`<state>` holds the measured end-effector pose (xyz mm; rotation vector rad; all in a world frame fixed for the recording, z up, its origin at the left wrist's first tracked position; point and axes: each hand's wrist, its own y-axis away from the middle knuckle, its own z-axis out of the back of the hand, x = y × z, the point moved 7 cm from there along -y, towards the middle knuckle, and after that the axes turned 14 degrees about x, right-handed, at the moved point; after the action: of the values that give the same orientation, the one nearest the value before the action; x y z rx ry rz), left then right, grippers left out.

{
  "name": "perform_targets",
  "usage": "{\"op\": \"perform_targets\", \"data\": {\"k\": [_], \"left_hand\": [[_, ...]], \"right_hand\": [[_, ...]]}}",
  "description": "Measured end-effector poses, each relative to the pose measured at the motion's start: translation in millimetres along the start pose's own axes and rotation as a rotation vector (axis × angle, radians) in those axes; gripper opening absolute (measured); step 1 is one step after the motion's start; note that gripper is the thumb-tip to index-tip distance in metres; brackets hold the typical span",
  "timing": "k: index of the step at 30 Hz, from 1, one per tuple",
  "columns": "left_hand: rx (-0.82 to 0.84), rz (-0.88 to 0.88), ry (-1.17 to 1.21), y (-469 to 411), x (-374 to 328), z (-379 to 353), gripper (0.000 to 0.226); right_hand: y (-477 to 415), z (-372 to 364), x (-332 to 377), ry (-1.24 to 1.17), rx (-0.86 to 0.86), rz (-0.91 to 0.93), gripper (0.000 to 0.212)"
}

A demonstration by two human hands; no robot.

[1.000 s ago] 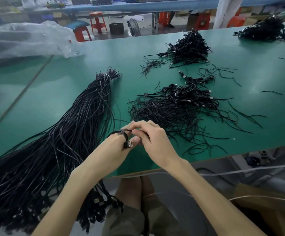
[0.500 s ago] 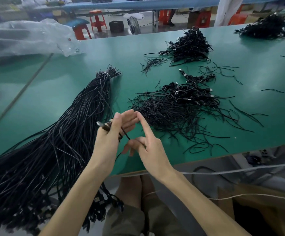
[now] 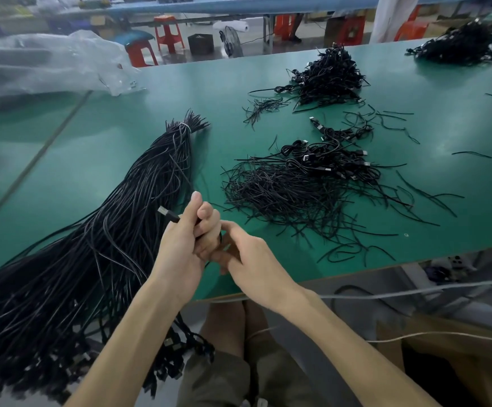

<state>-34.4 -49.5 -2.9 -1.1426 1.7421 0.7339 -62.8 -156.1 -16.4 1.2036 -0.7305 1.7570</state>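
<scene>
One cable [image 3: 166, 213], two hands. Left hand [image 3: 184, 242] is fisted round it, plug poking out left. Right hand [image 3: 249, 258] curls in against the left now, finger no longer up; can't tell if it pinches. One bundle [image 3: 115, 230] sits left of the grip, three piles [image 3: 294, 192] right.

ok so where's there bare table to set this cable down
Widest bare table lies left of the big cable bundle, below the plastic bag. Another open patch sits far right, between the corner heap and the tie pile. A narrow green strip runs between bundle and tie pile. Centre right is crowded with coiled cables.
</scene>
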Motion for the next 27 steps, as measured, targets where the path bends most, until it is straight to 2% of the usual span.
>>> {"op": "perform_targets", "data": {"k": [4,7,9,13,17,20,24,27], "left_hand": [[-0.031,0.009,-0.065,-2.2,1.7,-5.4,0.042],[0.030,0.001,-0.063,-5.4,2.6,-9.4,0.042],[0.071,0.023,-0.036,-6.6,7.2,-11.8,0.043],[0.171,0.118,0.001,-3.5,18.7,-21.9,0.042],[0.362,0.131,0.035,0.9,10.6,-34.0,0.036],[0.514,0.092,-0.029,7.9,-1.2,-38.1,0.025],[0.494,0.059,-0.171,15.8,-10.5,-29.9,0.024],[0.378,-0.017,-0.325,15.2,-15.9,-25.7,0.020]], "right_hand": [[-2.0,5.2,7.1,-0.191,-0.041,0.048,0.060],[-2.4,9.6,4.1,-0.312,-0.026,0.036,0.069],[-1.2,12.3,4.5,-0.363,-0.046,0.043,0.067],[0.4,15.9,-2.6,-0.525,-0.141,0.091,0.048],[8.3,16.3,-6.3,-0.516,-0.216,0.132,0.037],[15.8,19.9,-2.5,-0.540,-0.276,0.181,0.033],[18.2,22.8,6.4,-0.378,-0.266,0.207,0.041],[18.8,26.0,9.1,-0.310,-0.323,0.176,0.036]]}}
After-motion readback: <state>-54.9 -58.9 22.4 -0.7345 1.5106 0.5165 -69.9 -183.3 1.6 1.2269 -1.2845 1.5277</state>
